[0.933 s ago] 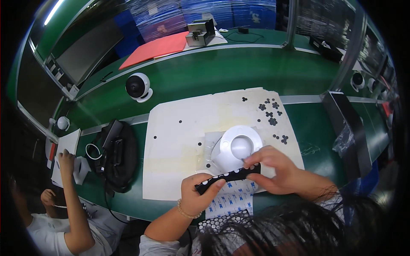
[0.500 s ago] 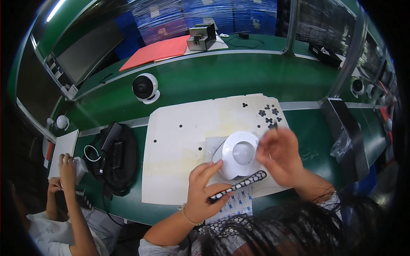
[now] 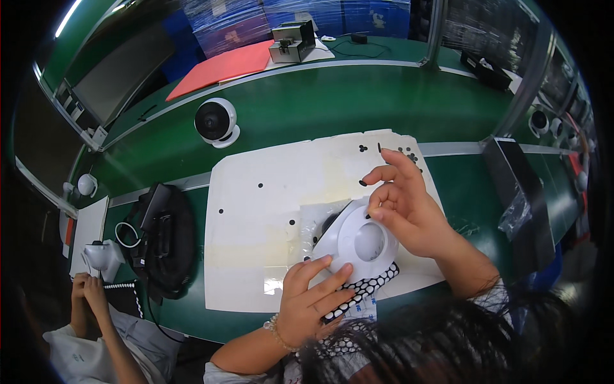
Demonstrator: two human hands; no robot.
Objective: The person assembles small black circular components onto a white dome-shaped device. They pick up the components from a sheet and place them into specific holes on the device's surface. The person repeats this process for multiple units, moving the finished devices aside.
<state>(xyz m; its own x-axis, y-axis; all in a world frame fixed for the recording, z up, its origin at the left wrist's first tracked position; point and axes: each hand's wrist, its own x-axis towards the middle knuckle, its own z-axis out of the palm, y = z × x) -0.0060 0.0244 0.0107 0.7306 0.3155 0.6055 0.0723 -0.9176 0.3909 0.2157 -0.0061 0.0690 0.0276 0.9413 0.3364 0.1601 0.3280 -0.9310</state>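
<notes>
Your left hand lies flat at 7 o'clock of the white round camera base, fingers spread and pressing a black strip of white adhesive dots against the white paper mat. Your right hand hovers at the base's 1 o'clock edge, thumb and forefinger pinched near its rim; whether they grip a small black pad I cannot tell. The base sits tilted on a clear plastic sheet, so a sideways push from your right fingers could slide or tip it, and the strip could curl loose if your left palm lifts. Loose black pads at 12 o'clock could scatter if brushed. On the green worktop, a flat red folder lies at 11 o'clock, beyond a white dome camera.
</notes>
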